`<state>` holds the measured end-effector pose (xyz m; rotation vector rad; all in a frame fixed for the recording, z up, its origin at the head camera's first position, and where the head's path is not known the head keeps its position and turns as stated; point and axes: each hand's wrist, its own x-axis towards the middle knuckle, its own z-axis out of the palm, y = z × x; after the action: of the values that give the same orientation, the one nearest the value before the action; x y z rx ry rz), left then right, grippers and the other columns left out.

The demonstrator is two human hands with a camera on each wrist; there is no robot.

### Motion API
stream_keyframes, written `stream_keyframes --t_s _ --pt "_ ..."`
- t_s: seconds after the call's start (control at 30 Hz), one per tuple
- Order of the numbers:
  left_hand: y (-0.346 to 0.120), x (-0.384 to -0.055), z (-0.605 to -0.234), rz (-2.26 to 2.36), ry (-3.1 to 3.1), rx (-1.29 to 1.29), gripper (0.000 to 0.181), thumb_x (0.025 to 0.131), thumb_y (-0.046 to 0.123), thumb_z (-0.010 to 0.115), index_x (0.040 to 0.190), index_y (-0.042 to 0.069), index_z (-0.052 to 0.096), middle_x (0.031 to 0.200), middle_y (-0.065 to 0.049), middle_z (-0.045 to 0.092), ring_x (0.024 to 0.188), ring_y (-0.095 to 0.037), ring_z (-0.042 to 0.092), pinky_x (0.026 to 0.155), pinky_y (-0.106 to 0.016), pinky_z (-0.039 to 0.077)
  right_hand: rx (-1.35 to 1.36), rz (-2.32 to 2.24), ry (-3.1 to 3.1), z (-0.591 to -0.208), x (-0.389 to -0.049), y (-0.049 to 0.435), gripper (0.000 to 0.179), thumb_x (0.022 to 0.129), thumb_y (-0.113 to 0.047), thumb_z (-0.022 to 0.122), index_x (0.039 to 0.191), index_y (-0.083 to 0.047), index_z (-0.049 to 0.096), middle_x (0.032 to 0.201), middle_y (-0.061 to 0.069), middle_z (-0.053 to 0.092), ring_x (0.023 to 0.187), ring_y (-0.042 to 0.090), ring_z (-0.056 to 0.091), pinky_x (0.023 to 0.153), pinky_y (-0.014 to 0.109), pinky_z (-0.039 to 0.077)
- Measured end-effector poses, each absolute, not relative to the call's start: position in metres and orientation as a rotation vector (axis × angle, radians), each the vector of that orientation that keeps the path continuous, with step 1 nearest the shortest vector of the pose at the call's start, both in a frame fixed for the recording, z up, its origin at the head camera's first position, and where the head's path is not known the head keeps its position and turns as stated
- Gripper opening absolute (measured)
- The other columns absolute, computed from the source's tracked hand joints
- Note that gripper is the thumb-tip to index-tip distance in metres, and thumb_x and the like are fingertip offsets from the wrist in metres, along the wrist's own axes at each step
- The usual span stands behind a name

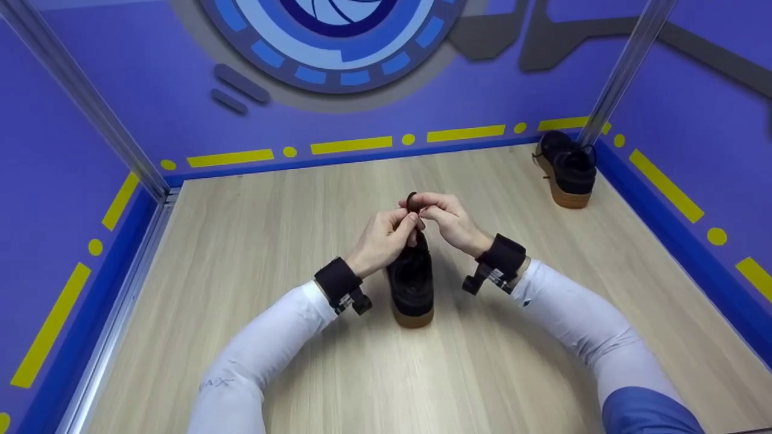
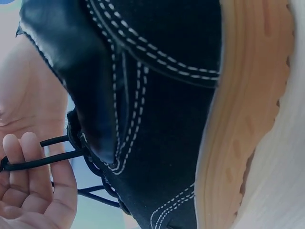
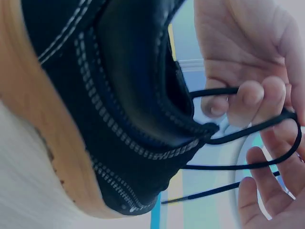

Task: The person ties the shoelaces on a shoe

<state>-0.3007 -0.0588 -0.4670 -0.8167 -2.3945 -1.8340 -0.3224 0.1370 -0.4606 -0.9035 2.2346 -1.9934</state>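
Observation:
A black shoe (image 1: pixel 412 283) with a tan sole stands on the wooden tabletop, its heel towards me. Pale double stitching runs along its side in both wrist views. Above the shoe's front, my left hand (image 1: pixel 386 236) pinches the black shoelace (image 1: pixel 412 202), which arcs up in a small loop. My right hand (image 1: pixel 452 220) meets it there and grips the lace between thumb and fingers. Taut strands of shoelace (image 2: pixel 45 161) run from the eyelets into the curled fingers in the left wrist view. One loose lace end (image 3: pixel 176 200) hangs beside the shoe in the right wrist view.
A second black shoe (image 1: pixel 570 172) with a tan sole and loose laces stands in the far right corner. Blue-purple panels (image 1: pixel 362 120) with yellow marks wall the tabletop (image 1: pixel 289 211) at the back and sides. Metal posts (image 1: pixel 627 66) stand at the corners.

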Motion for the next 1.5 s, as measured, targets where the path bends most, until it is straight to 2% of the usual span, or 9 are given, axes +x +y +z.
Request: stream_keyframes --t_s 0.13,0.2,0.27,0.37,0.47,0.63,0.83,1.17,1.5 --pt "-0.059 -0.300 -0.468 -1.879 -2.373 -0.806 0.034 0.116 0.015 0.056 0.103 -0.009 0.077 0.071 0.004 0.064 0.068 -0.005 0.061 0.073 -0.019 0.050 -0.888 -1.941 2.266 -0.466 -0.325 0.143 0.038 0.098 0.009 0.050 0.129 0.022 0.069 0.133 0.039 0.074 0.117 0.001 0.072 0.104 0.019 0.056" --pt "-0.059 -0.299 -0.468 -1.888 -2.365 -0.797 0.035 0.116 0.015 0.056 0.103 -0.011 0.076 0.070 0.004 0.063 0.067 -0.005 0.061 0.072 -0.019 0.050 -0.887 -1.920 2.284 -0.468 -0.325 0.146 0.034 0.100 0.009 0.054 0.128 0.022 0.069 0.126 0.028 0.079 0.113 0.000 0.072 0.102 0.018 0.056" --pt "-0.059 -0.299 -0.468 -1.901 -2.360 -0.774 0.035 0.115 0.015 0.056 0.101 -0.009 0.077 0.070 0.006 0.063 0.066 -0.006 0.061 0.069 -0.018 0.049 -0.873 -1.897 2.293 -0.469 -0.326 0.148 0.032 0.101 0.008 0.058 0.127 0.022 0.070 0.119 0.012 0.083 0.106 -0.002 0.071 0.097 0.016 0.056" --pt "-0.059 -0.299 -0.469 -1.925 -2.356 -0.743 0.035 0.115 0.014 0.056 0.100 -0.007 0.078 0.069 0.009 0.062 0.066 -0.007 0.062 0.067 -0.018 0.048 -0.858 -1.868 2.298 -0.470 -0.326 0.152 0.028 0.103 0.007 0.061 0.124 0.023 0.071 0.105 -0.012 0.081 0.095 -0.004 0.069 0.086 0.014 0.054" --pt "-0.059 -0.300 -0.469 -1.953 -2.348 -0.714 0.035 0.115 0.014 0.055 0.098 -0.006 0.078 0.068 0.010 0.062 0.065 -0.007 0.062 0.066 -0.018 0.048 -0.848 -1.854 2.302 -0.469 -0.325 0.154 0.026 0.104 0.006 0.062 0.122 0.022 0.072 0.097 -0.020 0.078 0.090 -0.003 0.068 0.082 0.014 0.054" --pt "-0.059 -0.301 -0.470 -1.989 -2.335 -0.637 0.034 0.114 0.012 0.055 0.097 -0.007 0.078 0.066 0.011 0.063 0.064 -0.006 0.061 0.067 -0.018 0.047 -0.821 -1.892 2.307 -0.464 -0.325 0.156 0.021 0.105 0.004 0.067 0.115 0.021 0.075 0.089 -0.016 0.078 0.079 0.000 0.070 0.074 0.014 0.057" --pt "-0.059 -0.303 -0.471 -2.014 -2.329 -0.567 0.034 0.113 0.012 0.055 0.096 -0.007 0.078 0.064 0.012 0.062 0.063 -0.007 0.061 0.065 -0.018 0.046 -0.771 -1.909 2.300 -0.460 -0.322 0.160 0.020 0.105 0.000 0.071 0.108 0.018 0.077 0.077 -0.007 0.076 0.058 0.002 0.060 0.050 0.014 0.045" --pt "-0.057 -0.304 -0.469 -2.003 -2.352 -0.550 0.034 0.113 0.012 0.055 0.099 -0.007 0.079 0.064 0.010 0.063 0.062 -0.006 0.060 0.064 -0.019 0.045 -0.822 -1.963 2.248 -0.458 -0.317 0.161 0.018 0.104 0.003 0.070 0.102 0.021 0.073 0.072 -0.006 0.070 0.051 0.001 0.056 0.049 0.017 0.047" --pt "-0.057 -0.304 -0.469 -1.983 -2.363 -0.531 0.035 0.113 0.013 0.054 0.096 -0.005 0.079 0.064 0.010 0.064 0.063 -0.006 0.060 0.065 -0.019 0.046 -0.924 -2.046 2.161 -0.456 -0.312 0.157 0.020 0.102 0.007 0.067 0.107 0.026 0.069 0.083 -0.005 0.079 0.059 0.001 0.064 0.051 0.016 0.050"
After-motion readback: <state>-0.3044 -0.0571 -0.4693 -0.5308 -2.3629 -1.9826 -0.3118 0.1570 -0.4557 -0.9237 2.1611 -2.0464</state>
